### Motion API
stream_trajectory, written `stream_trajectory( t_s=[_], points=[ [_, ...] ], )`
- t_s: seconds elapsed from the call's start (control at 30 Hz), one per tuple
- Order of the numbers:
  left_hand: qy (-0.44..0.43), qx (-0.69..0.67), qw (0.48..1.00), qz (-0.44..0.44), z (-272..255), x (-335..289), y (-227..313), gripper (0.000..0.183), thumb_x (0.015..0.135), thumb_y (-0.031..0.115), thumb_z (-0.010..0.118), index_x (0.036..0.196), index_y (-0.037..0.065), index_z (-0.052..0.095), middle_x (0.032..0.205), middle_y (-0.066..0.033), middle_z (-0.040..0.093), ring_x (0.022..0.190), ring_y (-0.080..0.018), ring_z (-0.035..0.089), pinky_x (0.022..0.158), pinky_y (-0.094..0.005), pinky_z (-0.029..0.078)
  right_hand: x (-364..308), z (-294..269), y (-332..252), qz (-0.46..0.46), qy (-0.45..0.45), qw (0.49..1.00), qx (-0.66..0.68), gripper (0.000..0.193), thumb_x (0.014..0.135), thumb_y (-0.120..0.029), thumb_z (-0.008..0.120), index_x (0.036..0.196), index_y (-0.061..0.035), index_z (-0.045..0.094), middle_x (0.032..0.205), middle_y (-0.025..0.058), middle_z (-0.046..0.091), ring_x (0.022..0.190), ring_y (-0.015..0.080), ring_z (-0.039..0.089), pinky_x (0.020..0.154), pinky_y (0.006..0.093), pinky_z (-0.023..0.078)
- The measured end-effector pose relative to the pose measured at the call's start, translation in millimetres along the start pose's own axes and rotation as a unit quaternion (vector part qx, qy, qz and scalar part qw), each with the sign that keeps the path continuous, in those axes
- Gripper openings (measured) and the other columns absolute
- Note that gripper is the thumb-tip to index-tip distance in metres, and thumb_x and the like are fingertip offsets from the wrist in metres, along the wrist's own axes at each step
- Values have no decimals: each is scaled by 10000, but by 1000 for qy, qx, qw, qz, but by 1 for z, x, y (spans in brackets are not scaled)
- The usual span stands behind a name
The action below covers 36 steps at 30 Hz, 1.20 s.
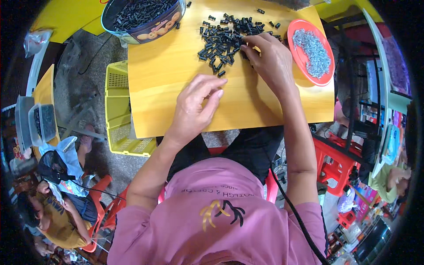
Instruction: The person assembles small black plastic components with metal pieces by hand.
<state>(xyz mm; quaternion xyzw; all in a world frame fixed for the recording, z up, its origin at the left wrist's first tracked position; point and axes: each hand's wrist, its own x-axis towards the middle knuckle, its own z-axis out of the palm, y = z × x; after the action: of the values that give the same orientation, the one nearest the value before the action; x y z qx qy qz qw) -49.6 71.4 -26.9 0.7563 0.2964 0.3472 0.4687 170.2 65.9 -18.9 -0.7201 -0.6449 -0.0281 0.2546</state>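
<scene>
A loose pile of small black plastic parts (218, 42) lies on the far half of the yellow wooden table. My right hand (271, 57) reaches into the pile's right side. Its thumb and forefinger close on one black plastic part (243, 42), and the other fingers hide what lies beneath. Nearer to me, my left hand (194, 106) hovers by the pile's near end, thumb and forefinger apart, nothing visible between them. Right of my right hand sits a red oval plate (327, 78) heaped with small clear or silvery pieces (312, 53).
A round tub (143, 36) full of black parts stands at the table's far left. Below the left edge is a yellow-green plastic crate (117, 79). Red stools (331, 165) stand at right. Another person (66, 216) sits at lower left.
</scene>
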Motion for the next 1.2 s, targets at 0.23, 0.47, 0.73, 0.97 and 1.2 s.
stream_trajectory(
  t_s=[0.23, 0.47, 0.73, 0.97, 1.2],
  points=[
    [-5, -17, 999, -28, -2, 0, 6, 178, 859, -13, 591, 1031, -5, 640, 938, -110, 615, 772, -179, 616, 665, -281, 508, -3, -6, 2, 60, -22, 991, 117, 224, 835, -148, 671, 1052, -96, 679, 831, 6, 647, 672, 137, 589, 611, 268, 460],
    [50, -175, 981, -59, 9, 7, 20, 188, 898, 36, 592, 1079, 8, 636, 913, -76, 615, 770, -128, 616, 688, -230, 485, -36, -39, -21, 246, -100, 782, 564, 371, 826, -119, 704, 1183, -81, 612, 917, -14, 644, 729, 46, 543, 590, 193, 424],
    [36, -206, 978, 14, 17, 13, 44, 199, 869, 18, 634, 1069, 24, 641, 929, -60, 597, 778, -109, 594, 677, -234, 494, -63, -46, -39, 219, -96, 643, 728, 394, 815, -83, 704, 1195, -82, 600, 914, -7, 638, 697, 45, 523, 565, 186, 395],
    [56, -123, 987, 89, 20, 10, 52, 208, 817, -30, 658, 1016, 31, 650, 937, -66, 576, 778, -126, 583, 660, -228, 486, -75, -49, -43, 240, -94, 600, 758, 375, 825, -117, 706, 1182, -70, 603, 943, -13, 609, 724, 53, 529, 580, 194, 402],
    [39, -139, 985, 96, 24, 13, 56, 182, 784, -17, 694, 950, 30, 635, 890, -58, 556, 724, -120, 535, 618, -239, 451, -83, -56, -49, 298, -84, 531, 789, 310, 841, -141, 699, 1130, -60, 620, 919, -8, 609, 757, 70, 545, 630, 227, 434]
  ],
)
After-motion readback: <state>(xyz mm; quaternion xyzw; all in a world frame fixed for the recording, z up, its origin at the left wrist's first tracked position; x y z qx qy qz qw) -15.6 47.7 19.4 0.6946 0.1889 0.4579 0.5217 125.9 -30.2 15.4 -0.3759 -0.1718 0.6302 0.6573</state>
